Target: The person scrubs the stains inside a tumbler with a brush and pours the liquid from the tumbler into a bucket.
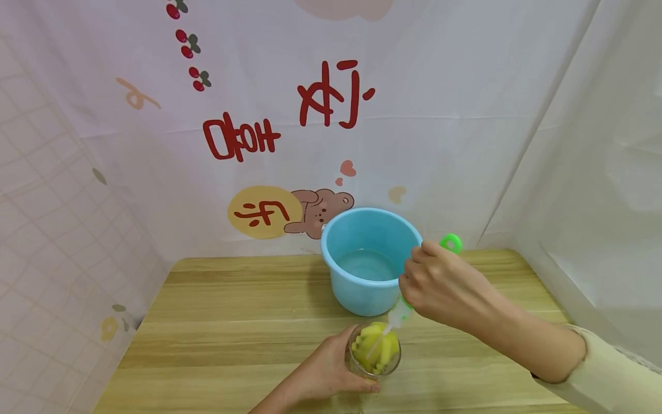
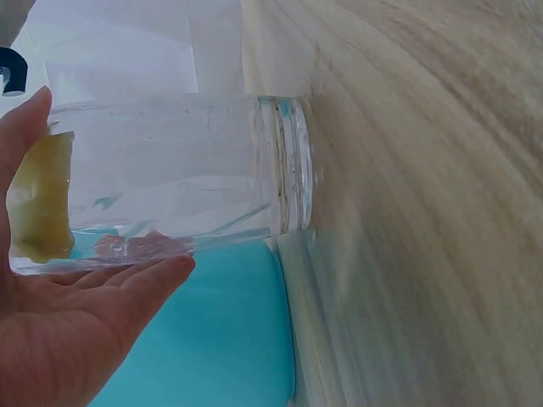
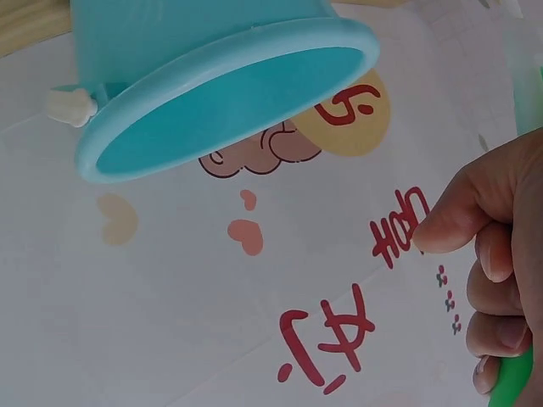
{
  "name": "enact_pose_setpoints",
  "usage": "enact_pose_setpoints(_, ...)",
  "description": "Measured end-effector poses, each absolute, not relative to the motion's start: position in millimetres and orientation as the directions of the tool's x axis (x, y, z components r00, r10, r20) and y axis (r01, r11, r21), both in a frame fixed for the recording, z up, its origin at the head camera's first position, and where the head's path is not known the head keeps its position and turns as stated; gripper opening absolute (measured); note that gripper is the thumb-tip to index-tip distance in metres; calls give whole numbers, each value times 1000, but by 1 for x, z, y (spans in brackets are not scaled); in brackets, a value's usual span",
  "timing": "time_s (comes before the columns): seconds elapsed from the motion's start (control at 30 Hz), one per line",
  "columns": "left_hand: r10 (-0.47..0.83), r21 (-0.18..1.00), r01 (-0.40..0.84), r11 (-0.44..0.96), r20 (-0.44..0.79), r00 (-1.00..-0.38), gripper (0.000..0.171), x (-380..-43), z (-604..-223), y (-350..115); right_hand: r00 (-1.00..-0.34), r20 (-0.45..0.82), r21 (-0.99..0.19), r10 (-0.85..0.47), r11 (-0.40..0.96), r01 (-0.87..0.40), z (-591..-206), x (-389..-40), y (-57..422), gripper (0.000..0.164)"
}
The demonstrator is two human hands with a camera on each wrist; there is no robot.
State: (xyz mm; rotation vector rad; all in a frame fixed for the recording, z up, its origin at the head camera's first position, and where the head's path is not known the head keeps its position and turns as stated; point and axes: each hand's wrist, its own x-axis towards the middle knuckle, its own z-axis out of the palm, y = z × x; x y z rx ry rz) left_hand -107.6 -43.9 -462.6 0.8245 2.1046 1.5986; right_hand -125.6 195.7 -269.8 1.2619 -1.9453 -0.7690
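Note:
My left hand [image 1: 328, 365] holds a clear drinking glass [image 2: 178, 161] round its side, thumb toward me. The glass stands upright with its base at the wooden tabletop. My right hand [image 1: 437, 284] grips the handle of a sponge brush [image 1: 451, 244], whose green ring end sticks out above the fist. From there a pale stem slants down to the yellow sponge head [image 1: 373, 348], which sits in the mouth of the glass. In the right wrist view the fingers curl round the green handle [image 3: 513, 377]; the sponge is out of that view.
Just behind the glass stands a light blue bucket [image 1: 357, 296] with some water in it. The wooden table [image 1: 233, 322] reaches back to a white printed cloth [image 1: 439, 75] hanging as a wall. More cloth hangs at both sides.

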Motion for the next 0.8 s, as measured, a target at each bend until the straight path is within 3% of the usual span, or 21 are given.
enact_pose_setpoints(0.23,650,959,210,188,39,-759,82,-108,-464,-45,-357,250,744,-900,415,-523,-271,-138,197,41)
enact_pose_setpoints(0.5,647,947,234,222,37,-762,89,-109,-463,-44,-377,294,691,-878,468,-551,-274,-150,210,48)
enact_pose_setpoints(0.8,623,939,234,252,28,-781,84,-107,-464,-43,-371,327,657,-869,491,-572,-283,-152,231,37)
